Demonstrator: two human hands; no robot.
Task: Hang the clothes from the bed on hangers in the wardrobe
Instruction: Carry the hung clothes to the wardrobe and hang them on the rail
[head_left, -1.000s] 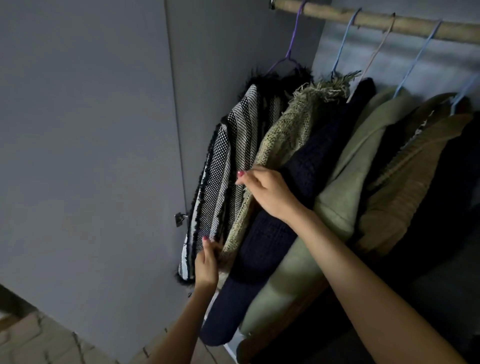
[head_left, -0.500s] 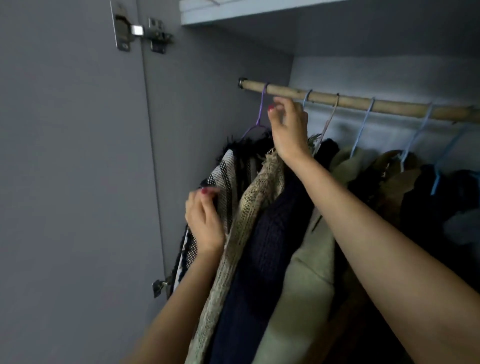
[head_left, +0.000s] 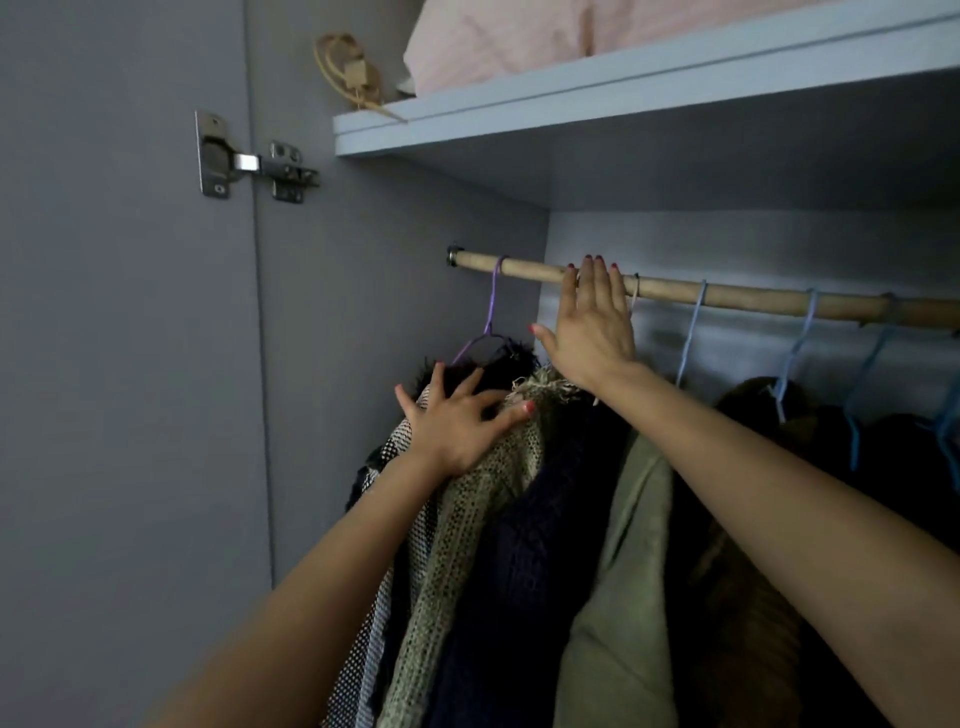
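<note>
The beige tweed jacket (head_left: 467, 525) hangs second from the left end of the wooden rail (head_left: 737, 296), its frayed collar just below the right hand (head_left: 592, 332). That hand reaches up at about 12 o'clock from the collar; its grip is loose, the straight fingers (head_left: 597, 275) laid over the rail and the thumb spread toward 9 o'clock, curled round nothing visible. The jacket's hanger hook is hidden behind the hand. The left hand (head_left: 457, 426) lies flat on the jacket's shoulder with its fingers splayed, holding nothing; its fingertips reach onto the black furry collar of the black-and-white checked jacket (head_left: 374, 623), which hangs at 9 o'clock from the tweed one on a purple hanger (head_left: 491, 317). At 3 o'clock from the tweed jacket a dark navy knit (head_left: 524, 582) presses against it, then an olive green coat (head_left: 628, 597), then darker garments on light blue hangers (head_left: 693, 327). Above the rail runs a pale blue shelf (head_left: 623, 88) with pink bedding (head_left: 519, 41) and a coiled beige cord (head_left: 348, 67) on it. At 10 o'clock a metal hinge (head_left: 249, 161) joins the grey wardrobe door (head_left: 114, 364) to the side panel.
</note>
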